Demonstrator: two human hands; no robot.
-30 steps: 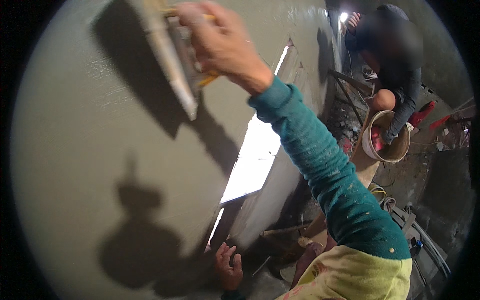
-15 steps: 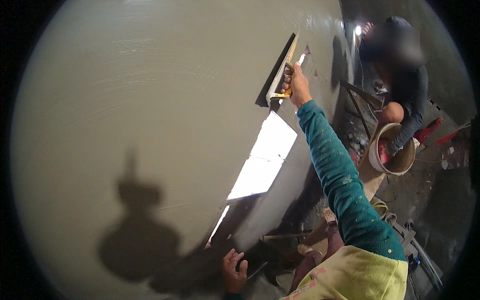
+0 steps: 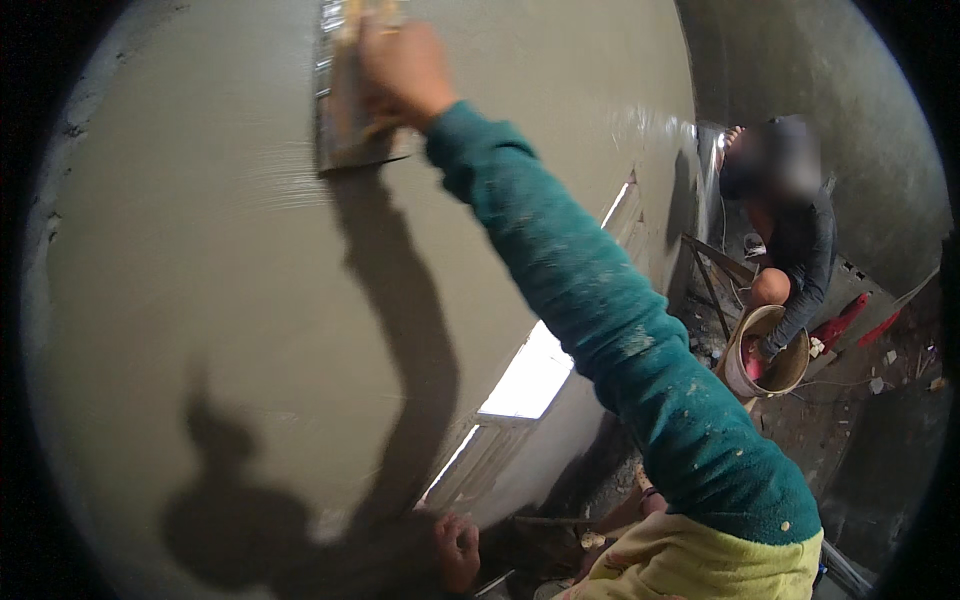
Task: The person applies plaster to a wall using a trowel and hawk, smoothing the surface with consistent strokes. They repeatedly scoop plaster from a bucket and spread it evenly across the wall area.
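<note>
My right hand (image 3: 405, 70), blurred by motion, grips the handle of a plastering trowel (image 3: 345, 140) against wet grey plaster (image 3: 200, 260) at the upper middle. The trowel's blade lies upright along the wall, with fine ridges in the plaster beside it. My left hand (image 3: 457, 550) is low at the bottom middle, in front of the wall, its fingers loosely curled with nothing visible in them. A slanted bright opening (image 3: 520, 385) cuts through the wall right of centre, partly hidden by my right sleeve.
A co-worker (image 3: 805, 245) crouches at the right, one arm down in a bucket (image 3: 792, 375) that holds something red. Dark angled boards (image 3: 715, 260) stand near them. Cables, red items and rubble lie on the floor (image 3: 870, 390). Long pipes (image 3: 845, 565) are at the lower right.
My right hand swept to the right and down, and has now moved back up-left with the trowel. My left hand's fingers have curled in. The view has shifted slightly.
</note>
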